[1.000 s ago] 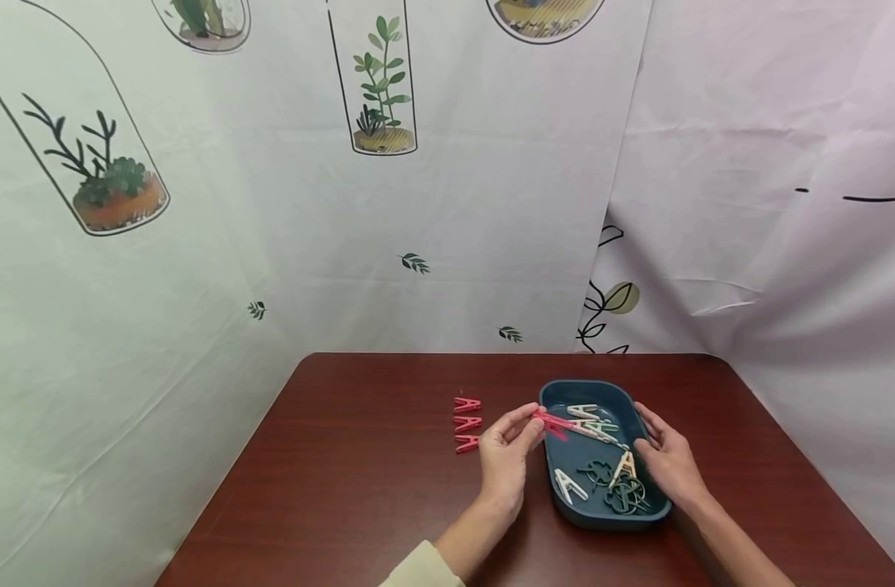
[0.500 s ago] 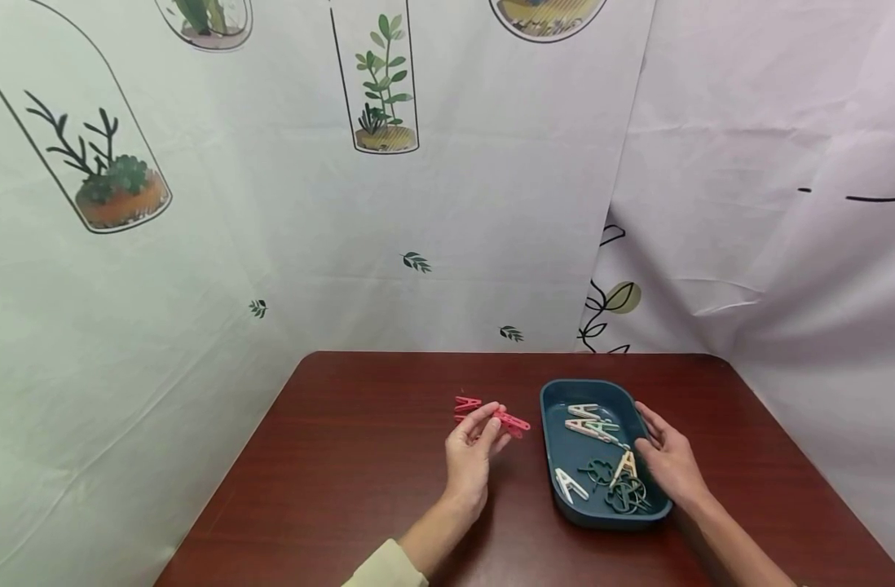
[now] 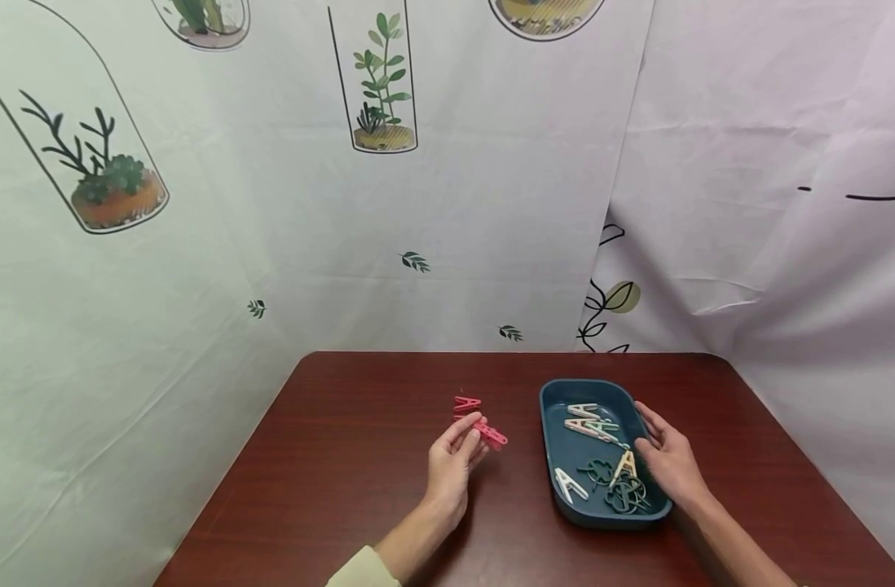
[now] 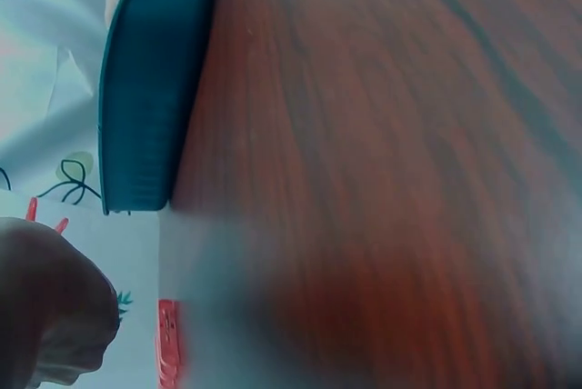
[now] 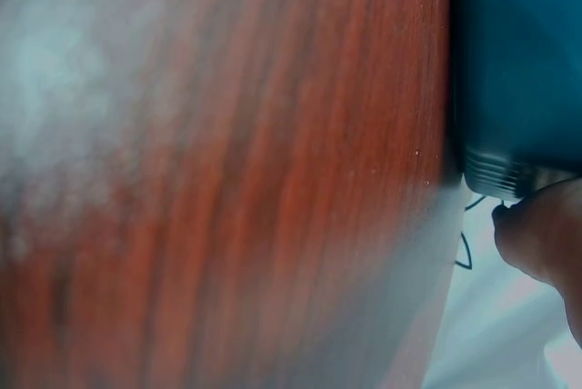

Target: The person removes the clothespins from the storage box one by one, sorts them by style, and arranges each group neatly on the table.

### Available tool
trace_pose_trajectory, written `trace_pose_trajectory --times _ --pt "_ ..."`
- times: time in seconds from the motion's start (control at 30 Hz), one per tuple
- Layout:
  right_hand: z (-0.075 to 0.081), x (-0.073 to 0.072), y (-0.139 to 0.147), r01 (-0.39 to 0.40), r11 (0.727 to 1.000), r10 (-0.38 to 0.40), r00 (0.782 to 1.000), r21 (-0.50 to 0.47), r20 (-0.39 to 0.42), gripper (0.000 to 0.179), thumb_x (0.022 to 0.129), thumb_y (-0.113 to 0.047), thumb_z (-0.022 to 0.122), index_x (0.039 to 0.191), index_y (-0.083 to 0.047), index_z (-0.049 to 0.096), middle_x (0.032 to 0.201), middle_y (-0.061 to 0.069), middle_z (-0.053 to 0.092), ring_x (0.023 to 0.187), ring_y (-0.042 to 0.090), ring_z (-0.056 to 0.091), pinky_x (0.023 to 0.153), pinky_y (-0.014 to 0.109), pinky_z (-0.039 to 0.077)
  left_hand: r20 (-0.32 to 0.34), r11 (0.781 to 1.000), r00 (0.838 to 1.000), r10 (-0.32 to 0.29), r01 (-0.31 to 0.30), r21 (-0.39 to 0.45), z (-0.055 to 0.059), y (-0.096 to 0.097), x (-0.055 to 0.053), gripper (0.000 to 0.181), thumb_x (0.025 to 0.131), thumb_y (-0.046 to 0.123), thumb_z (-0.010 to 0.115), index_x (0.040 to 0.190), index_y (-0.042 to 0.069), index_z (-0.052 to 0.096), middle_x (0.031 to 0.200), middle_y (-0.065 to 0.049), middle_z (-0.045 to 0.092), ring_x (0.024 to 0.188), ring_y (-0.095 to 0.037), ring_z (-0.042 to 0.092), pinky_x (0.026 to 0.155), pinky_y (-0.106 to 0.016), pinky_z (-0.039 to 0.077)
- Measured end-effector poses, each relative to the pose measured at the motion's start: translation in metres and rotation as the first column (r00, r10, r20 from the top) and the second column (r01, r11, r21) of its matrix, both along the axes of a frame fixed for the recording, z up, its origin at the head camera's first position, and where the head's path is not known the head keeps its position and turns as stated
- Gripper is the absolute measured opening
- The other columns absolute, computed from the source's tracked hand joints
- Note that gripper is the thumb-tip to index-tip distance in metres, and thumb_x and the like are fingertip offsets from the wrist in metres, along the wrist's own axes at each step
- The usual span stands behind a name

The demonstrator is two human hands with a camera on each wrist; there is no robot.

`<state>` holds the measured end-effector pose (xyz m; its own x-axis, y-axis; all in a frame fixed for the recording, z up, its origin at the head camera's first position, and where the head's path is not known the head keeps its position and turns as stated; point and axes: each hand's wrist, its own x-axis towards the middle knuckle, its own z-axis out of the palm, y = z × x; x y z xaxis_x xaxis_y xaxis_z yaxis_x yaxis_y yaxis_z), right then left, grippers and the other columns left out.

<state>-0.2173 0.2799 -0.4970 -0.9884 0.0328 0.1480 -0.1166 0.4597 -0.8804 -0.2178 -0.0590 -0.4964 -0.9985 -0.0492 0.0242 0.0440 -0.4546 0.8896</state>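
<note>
Head view: red clips (image 3: 467,403) out, pale clips (image 3: 569,485) left inside

The left hand (image 3: 450,469) pinched another red clip (image 3: 490,434) above the table (image 3: 359,440); the right hand (image 3: 670,465) gripped the tray's (image 3: 569,447) edge. Left wrist — its tips showed. Right wrist — the grip was mostly cropped.

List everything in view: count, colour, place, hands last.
Backdrop: 1, whitish, plant prints, behind table
Table: 1, brown, under tray
Tray: 1, dark blue, table's right half
Pale clothespins: about 5, white, yellowish, greenish, in tray
Ring clips: count unclear, dark green, tray's nearer half
Loose clothespins: at least 2, red, beyond left hand
Held clothespin: 1, red, in left hand
Sleeve: 1, pale, left forearm
Left hand: 1, left of tray
Right hand: 1, on tray's right rim
</note>
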Motion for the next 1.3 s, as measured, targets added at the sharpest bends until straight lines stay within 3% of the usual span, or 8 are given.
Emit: trace_pose_trajectory --times 0.2,0.33,0.5,0.77,0.9,1.1,1.3 --pt "0.0 0.0 0.001 0.004 1.0 -0.004 1.0 0.0 -0.001 0.061 0.107 0.005 0.048 0.164 0.007 0.025 0.164 0.034 0.032 0.144 0.05 0.042 0.086 0.0 0.04 -0.017 0.997 1.0 -0.018 0.017 -0.076 -0.005 -0.012 -0.001 0.031 0.107 0.002 0.06 0.136 -0.01 0.064 0.124 -0.007 0.076 0.093 -0.007 0.071 0.085 -0.027 0.059" --pt "0.0 0.0 0.001 0.0 1.0 0.0 1.0 -0.007 -0.007 0.061 0.107 0.005 0.048 0.164 0.007 0.025 0.164 0.034 0.032 0.144 0.05 0.042 0.086 0.001 0.04 -0.024 0.994 1.0 -0.021 0.018 -0.105 -0.007 -0.017 -0.002 0.031 0.107 0.001 0.058 0.136 -0.012 0.063 0.122 -0.008 0.077 0.1 -0.015 0.075 0.081 -0.025 0.057" --pt "0.0 0.0 0.001 0.003 1.0 -0.003 1.0 -0.01 -0.007 0.061 0.107 0.006 0.048 0.164 0.008 0.025 0.164 0.034 0.032 0.144 0.05 0.042 0.086 0.0 0.039 -0.017 0.989 0.999 -0.034 0.031 -0.142 -0.005 -0.022 -0.003 0.032 0.107 -0.003 0.054 0.136 -0.012 0.063 0.127 -0.018 0.074 0.107 -0.022 0.076 0.078 -0.022 0.053" --pt "-0.001 -0.002 0.002 0.001 1.0 -0.001 1.0 -0.003 0.007 0.061 0.109 0.002 0.047 0.165 0.006 0.024 0.165 0.034 0.031 0.144 0.051 0.042 0.086 0.001 0.04 -0.049 0.98 0.995 -0.083 0.073 -0.187 -0.011 -0.03 -0.005 0.033 0.109 -0.001 0.054 0.138 -0.015 0.06 0.133 -0.031 0.066 0.12 -0.034 0.07 0.087 -0.022 0.056" --pt "-0.002 -0.001 0.002 0.002 1.0 -0.002 1.0 -0.006 0.006 0.061 0.108 0.003 0.047 0.165 0.006 0.024 0.164 0.035 0.032 0.144 0.051 0.042 0.085 0.001 0.04 -0.035 0.978 0.997 -0.075 0.066 -0.199 -0.014 -0.034 -0.005 0.034 0.106 0.002 0.062 0.136 -0.016 0.061 0.129 -0.031 0.069 0.115 -0.028 0.073 0.083 -0.022 0.058" --pt "-0.002 -0.001 0.002 0.001 1.0 -0.001 1.0 -0.006 0.003 0.061 0.108 0.004 0.047 0.165 0.006 0.024 0.164 0.035 0.031 0.145 0.051 0.041 0.086 0.0 0.039 0.009 0.969 0.998 -0.054 0.055 -0.241 -0.016 -0.039 -0.005 0.03 0.101 0.006 0.072 0.123 -0.015 0.069 0.111 -0.018 0.078 0.089 -0.008 0.073 0.074 -0.022 0.058" --pt "-0.002 -0.002 0.002 -0.002 1.0 0.002 1.0 -0.006 0.01 0.061 0.109 0.002 0.047 0.165 0.006 0.023 0.165 0.034 0.031 0.145 0.05 0.042 0.088 0.003 0.043 0.051 0.952 0.996 -0.074 0.086 -0.293 -0.017 -0.046 -0.006 0.027 0.099 0.005 0.075 0.119 -0.014 0.072 0.105 -0.016 0.079 0.085 -0.006 0.073 0.074 -0.022 0.059"
